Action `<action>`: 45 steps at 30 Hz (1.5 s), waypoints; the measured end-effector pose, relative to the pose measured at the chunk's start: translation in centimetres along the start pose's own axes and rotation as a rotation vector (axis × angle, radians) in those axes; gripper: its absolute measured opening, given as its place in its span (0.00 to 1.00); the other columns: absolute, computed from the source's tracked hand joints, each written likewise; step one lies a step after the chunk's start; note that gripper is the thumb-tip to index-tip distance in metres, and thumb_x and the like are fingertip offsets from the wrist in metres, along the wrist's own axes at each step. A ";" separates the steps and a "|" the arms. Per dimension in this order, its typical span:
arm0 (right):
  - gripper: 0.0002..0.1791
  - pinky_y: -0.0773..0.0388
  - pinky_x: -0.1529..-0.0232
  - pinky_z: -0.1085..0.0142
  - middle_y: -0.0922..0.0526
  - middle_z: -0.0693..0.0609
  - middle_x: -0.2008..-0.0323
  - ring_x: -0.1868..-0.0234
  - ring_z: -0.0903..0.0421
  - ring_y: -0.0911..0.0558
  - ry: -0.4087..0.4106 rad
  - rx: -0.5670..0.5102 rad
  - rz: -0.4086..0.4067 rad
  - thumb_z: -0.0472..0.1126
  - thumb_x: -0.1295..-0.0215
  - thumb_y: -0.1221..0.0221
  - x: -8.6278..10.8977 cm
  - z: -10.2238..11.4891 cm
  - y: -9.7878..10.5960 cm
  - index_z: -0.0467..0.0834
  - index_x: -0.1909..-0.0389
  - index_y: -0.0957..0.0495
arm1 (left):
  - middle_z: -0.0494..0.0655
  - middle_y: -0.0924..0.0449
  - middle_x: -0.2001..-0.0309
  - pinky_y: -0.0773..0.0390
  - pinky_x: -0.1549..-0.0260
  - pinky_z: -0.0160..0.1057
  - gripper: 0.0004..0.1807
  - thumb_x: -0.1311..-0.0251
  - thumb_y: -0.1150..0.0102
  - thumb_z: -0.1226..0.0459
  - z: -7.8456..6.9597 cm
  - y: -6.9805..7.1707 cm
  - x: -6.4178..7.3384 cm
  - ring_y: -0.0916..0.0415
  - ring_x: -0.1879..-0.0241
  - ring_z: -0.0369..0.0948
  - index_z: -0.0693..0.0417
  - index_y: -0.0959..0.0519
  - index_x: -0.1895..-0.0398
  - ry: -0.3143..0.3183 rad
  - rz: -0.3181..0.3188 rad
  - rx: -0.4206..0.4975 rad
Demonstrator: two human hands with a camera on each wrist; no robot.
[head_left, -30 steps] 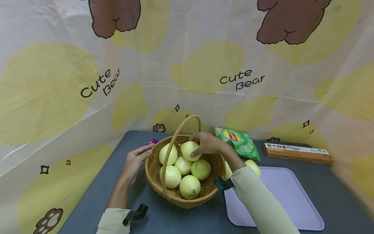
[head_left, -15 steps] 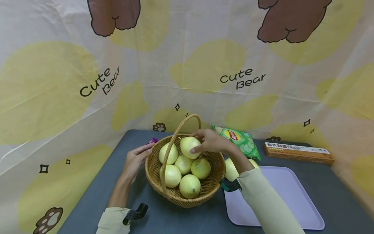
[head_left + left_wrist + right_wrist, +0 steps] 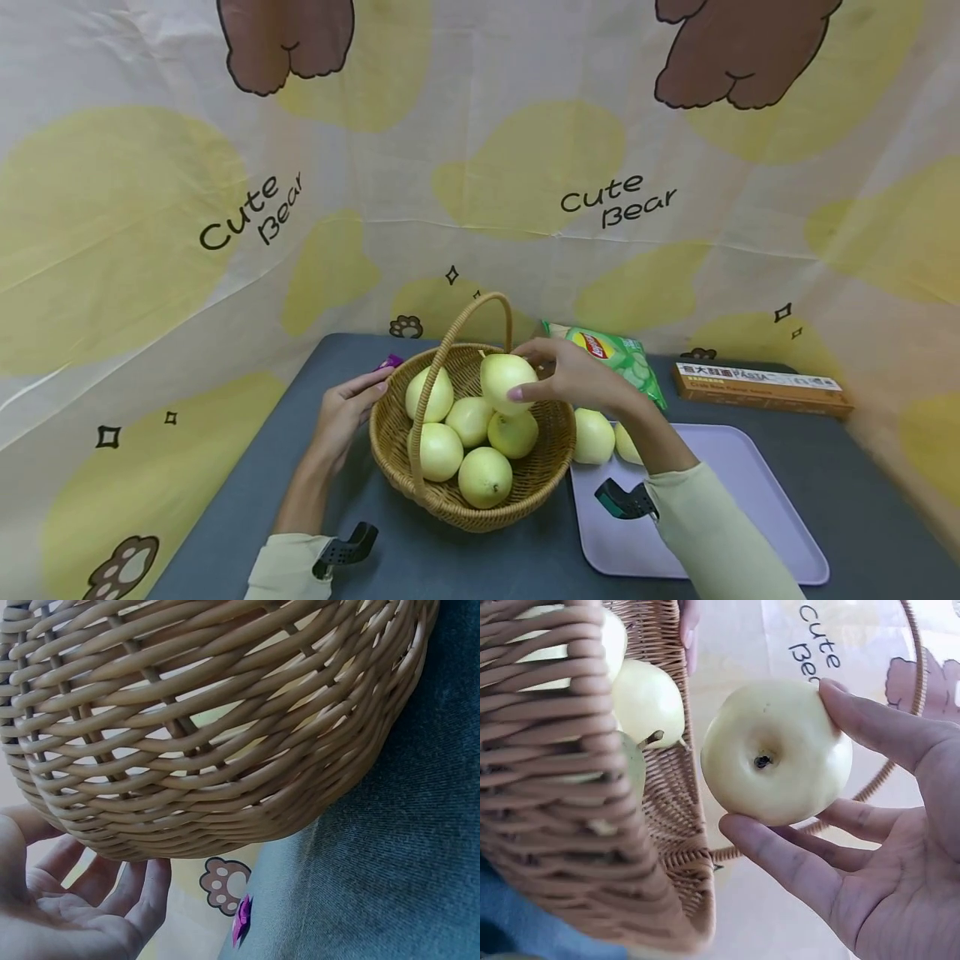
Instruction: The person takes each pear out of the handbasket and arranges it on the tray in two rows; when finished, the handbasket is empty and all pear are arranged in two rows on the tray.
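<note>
1. Over the mouth of the wicker basket point(image 3: 480, 520), the right hand point(image 3: 581, 382) grips one pale yellow pear point(image 3: 505, 382) between thumb and fingertips, the palm away from it; the right wrist view shows a gap above the five visible basket pears point(image 3: 485, 478)
2. At the basket's left side, the left hand point(image 3: 342, 423) lightly holds the rim
3. On the table point(image 3: 408, 554), at the right, two loose pears point(image 3: 593, 437) stand at the edge of the lilac tray point(image 3: 750, 512)
4. As I judge, the held fruit could slip, because its skin looks smooth and only fingertips carry it; a fall may bruise those below
5. A low sideways movement could strike the rim or the handle point(image 3: 417, 467), and the basket might tip if the left hand holds too weakly
6. The right forearm passes very near the loose pears; brushing them could make them roll
</note>
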State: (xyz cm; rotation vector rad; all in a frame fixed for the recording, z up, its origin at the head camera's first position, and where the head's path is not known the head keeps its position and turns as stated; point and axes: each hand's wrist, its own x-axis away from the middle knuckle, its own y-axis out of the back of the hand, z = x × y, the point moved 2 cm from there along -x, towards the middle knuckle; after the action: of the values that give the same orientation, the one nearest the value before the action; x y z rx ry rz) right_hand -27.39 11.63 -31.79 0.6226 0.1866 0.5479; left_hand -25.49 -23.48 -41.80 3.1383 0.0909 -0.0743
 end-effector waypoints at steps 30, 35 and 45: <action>0.36 0.18 0.46 0.50 0.24 0.41 0.31 0.38 0.39 0.18 -0.170 -0.048 -0.237 0.55 0.31 0.30 10.2 -7.4 4.5 0.47 0.26 0.27 | 0.56 0.24 0.27 0.15 0.46 0.33 0.24 0.23 0.39 0.60 -0.1 0.1 0.1 0.17 0.43 0.31 0.62 0.22 0.30 0.002 -0.011 -0.018; 0.38 0.18 0.51 0.56 0.26 0.39 0.30 0.37 0.38 0.20 -0.200 -0.026 -0.276 0.56 0.30 0.31 11.6 -8.6 4.8 0.44 0.24 0.29 | 0.57 0.25 0.27 0.15 0.47 0.33 0.24 0.23 0.39 0.60 0.0 0.1 0.1 0.17 0.43 0.31 0.62 0.21 0.30 0.002 -0.016 -0.011; 0.40 0.13 0.50 0.59 0.24 0.36 0.31 0.38 0.41 0.18 -0.263 -0.066 -0.338 0.54 0.28 0.31 13.8 -11.2 5.6 0.41 0.23 0.32 | 0.56 0.24 0.28 0.15 0.47 0.33 0.24 0.23 0.38 0.60 0.0 0.0 0.0 0.17 0.43 0.30 0.63 0.21 0.30 0.003 -0.013 -0.001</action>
State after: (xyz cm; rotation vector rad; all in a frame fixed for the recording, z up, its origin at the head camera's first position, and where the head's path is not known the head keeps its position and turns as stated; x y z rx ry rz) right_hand -21.81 28.48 -37.50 0.5782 0.0231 0.1431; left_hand -25.48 -23.48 -41.84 3.1373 0.1111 -0.0695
